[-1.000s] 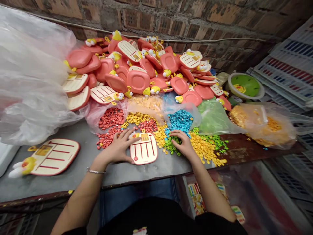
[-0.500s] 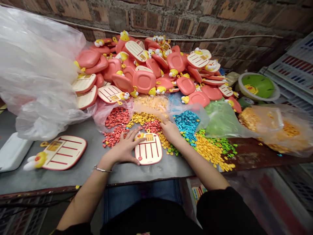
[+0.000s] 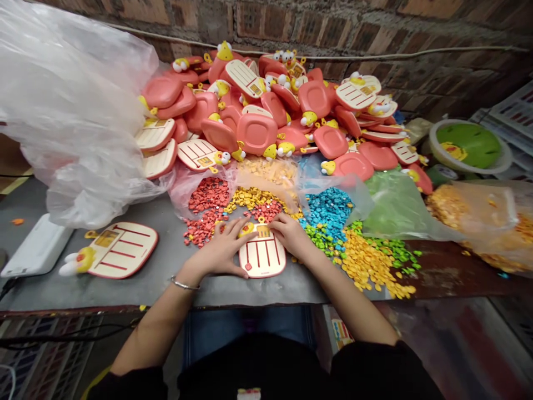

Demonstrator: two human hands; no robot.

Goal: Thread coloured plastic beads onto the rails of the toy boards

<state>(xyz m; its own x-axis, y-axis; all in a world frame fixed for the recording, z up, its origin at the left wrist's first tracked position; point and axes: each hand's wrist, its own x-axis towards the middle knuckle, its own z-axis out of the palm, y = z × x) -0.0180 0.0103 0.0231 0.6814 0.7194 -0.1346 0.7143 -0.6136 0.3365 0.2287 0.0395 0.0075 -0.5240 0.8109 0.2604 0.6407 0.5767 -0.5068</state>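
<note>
A cream board with red slots and a red rim (image 3: 263, 258) lies flat on the grey table in front of me. My left hand (image 3: 222, 250) rests on its left edge and duck-like top, thumb at the lower left, fingers spread. At the upper right corner of the board is my right hand (image 3: 291, 236), its fingertips together over the top edge; whatever they pinch is too small to see. One small red piece (image 3: 249, 266) sits on the board's lower left. Red pieces (image 3: 204, 228), yellow pieces (image 3: 254, 198) and blue pieces (image 3: 328, 208) lie behind the hands.
A second board (image 3: 125, 250) lies at the left beside a white device (image 3: 37, 247). Red-backed boards (image 3: 256, 133) are heaped at the back. A plastic bag (image 3: 75, 111) stands at the left, a green bowl (image 3: 470, 144) at the right.
My right hand has come back from the loose pieces to the board's upper right corner. My left hand stays on the board. The whole view has shifted slightly.
</note>
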